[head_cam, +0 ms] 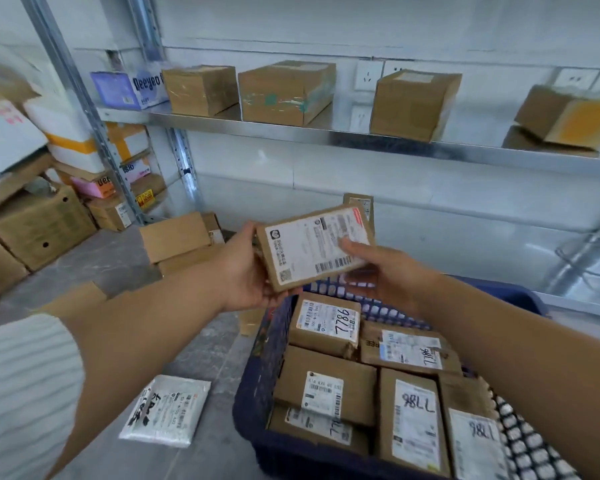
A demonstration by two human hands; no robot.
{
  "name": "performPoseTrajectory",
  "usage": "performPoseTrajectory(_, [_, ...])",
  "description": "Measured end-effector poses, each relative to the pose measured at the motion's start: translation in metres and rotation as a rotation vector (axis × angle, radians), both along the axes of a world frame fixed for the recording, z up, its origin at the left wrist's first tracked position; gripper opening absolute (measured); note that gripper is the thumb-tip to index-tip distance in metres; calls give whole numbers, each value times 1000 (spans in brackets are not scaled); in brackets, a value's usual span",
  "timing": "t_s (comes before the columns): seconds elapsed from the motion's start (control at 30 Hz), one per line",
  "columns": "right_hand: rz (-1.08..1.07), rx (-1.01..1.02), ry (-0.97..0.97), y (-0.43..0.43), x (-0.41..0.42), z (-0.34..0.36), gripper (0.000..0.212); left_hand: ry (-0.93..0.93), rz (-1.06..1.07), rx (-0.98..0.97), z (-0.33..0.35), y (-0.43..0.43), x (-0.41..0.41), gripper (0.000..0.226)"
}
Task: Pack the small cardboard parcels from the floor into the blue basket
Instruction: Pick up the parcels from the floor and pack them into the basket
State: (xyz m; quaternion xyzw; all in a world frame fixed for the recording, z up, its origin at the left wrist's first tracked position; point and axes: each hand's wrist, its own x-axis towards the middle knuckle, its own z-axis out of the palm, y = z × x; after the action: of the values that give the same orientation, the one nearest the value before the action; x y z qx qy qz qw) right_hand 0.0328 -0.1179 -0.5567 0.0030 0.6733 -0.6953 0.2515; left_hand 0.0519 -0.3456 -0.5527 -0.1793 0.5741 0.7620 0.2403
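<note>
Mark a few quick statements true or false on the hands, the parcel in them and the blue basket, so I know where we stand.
1. The left hand and right hand both hold one labelled parcel up by the far end of the blue basket. True.
2. The basket is empty. False: several parcels already lie in it.
3. A white mailer bag lies on the floor left of the basket. True.
4. The metal shelf is bare. False: cardboard boxes stand on it.
5. The held parcel's label faces away from the camera. False: it faces the camera.
</note>
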Motion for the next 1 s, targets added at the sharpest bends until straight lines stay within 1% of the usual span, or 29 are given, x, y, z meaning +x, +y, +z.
performPoseTrajectory(0.1, [14,60,-85,35,25,-27,40,3,36,-51,-14,32,15,67])
performPoseTrajectory(0.2, [100,184,-202,59,48,-62,50,29,3,-274,-56,57,29,56])
performPoseTrajectory(0.27, [175,257,-263,67,57,-82,51,-12,-23,-380,-85,65,36,63])
performPoseTrajectory(0.37, [203,300,-347,71,62,-108,49,-115,-120,-350,-109,70,43,62])
performPoseTrajectory(0.5, [103,326,-458,65,61,-138,43,-241,-275,-331,-135,69,47,54])
performPoseTrajectory(0.53, [112,344,-471,63,61,-145,45,-265,-300,-346,-142,67,48,52])
performPoseTrajectory(0.57, [128,366,-485,60,62,-151,52,-283,-327,-376,-149,64,47,50])
performPoseTrajectory(0.63, [176,363,-536,54,62,-161,65,-283,-427,-514,-157,60,47,53])
performPoseTrajectory(0.67, [195,348,-581,50,63,-169,62,-272,-487,-616,-161,60,48,53])
performPoseTrajectory(0.73, [242,349,-637,42,69,-178,39,-219,-613,-834,-163,62,49,50])
performPoseTrajectory(0.77, [256,359,-646,38,73,-181,34,-192,-685,-940,-163,65,50,47])
performPoseTrajectory(0.8, [260,372,-640,36,75,-184,33,-173,-756,-1036,-164,67,51,45])
performPoseTrajectory(0.83, [259,379,-632,34,76,-186,35,-159,-813,-1101,-167,68,51,45])
performPoseTrajectory(0.9, [262,386,-623,31,76,-189,37,-133,-883,-1168,-173,69,51,47])
performPoseTrajectory(1.0, [270,438,-604,28,77,-195,38,-37,-991,-1245,-182,70,53,40])
